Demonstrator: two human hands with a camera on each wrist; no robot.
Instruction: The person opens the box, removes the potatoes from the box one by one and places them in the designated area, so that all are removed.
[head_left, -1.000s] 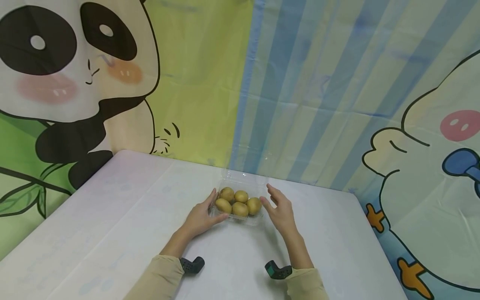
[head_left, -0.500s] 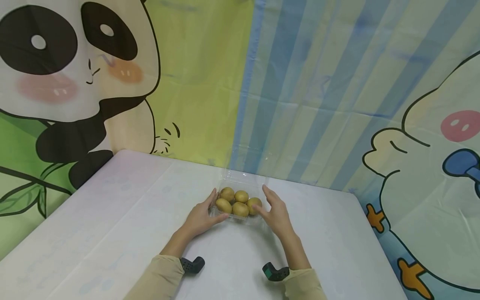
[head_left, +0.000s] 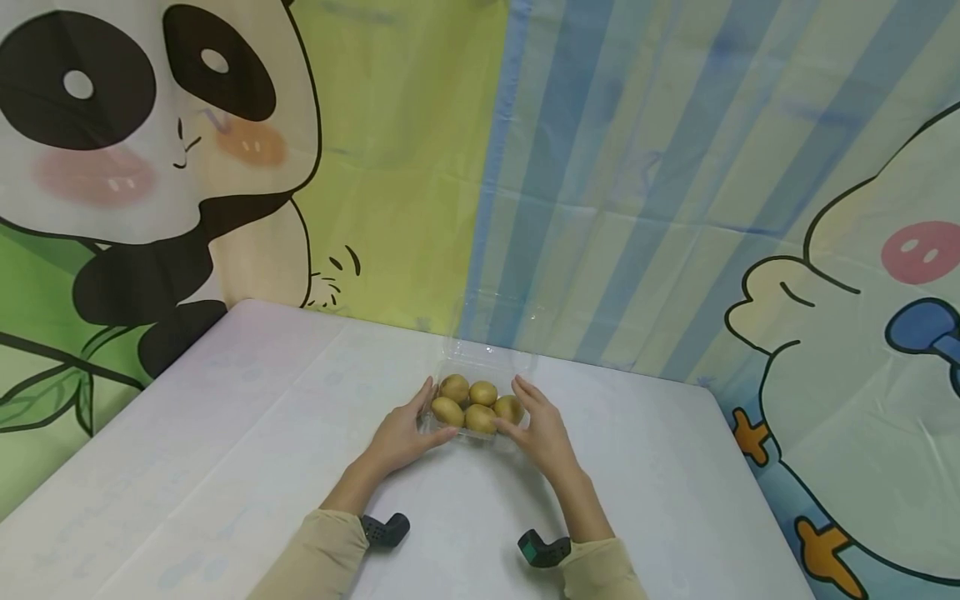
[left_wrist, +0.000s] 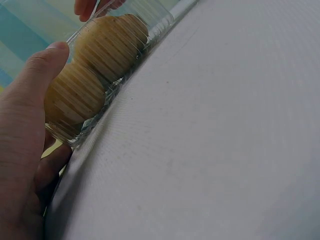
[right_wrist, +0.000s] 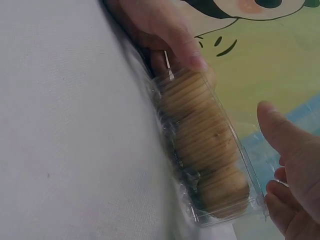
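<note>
Moving closer, the right hand (head_left: 542, 429), loose and not gripping, is now right by the clear box (right_wrist: 205, 150) of potatoes (head_left: 481, 419) on the white table (head_left: 637, 467). The left hand (head_left: 397, 437) grips the other end, so both ends have a hand.

light diffuse | shadows soft | box (head_left: 487, 369) glints | wrist views dimmer

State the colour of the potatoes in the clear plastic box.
The potatoes are yellowish brown; it shows best in the head view.
</note>
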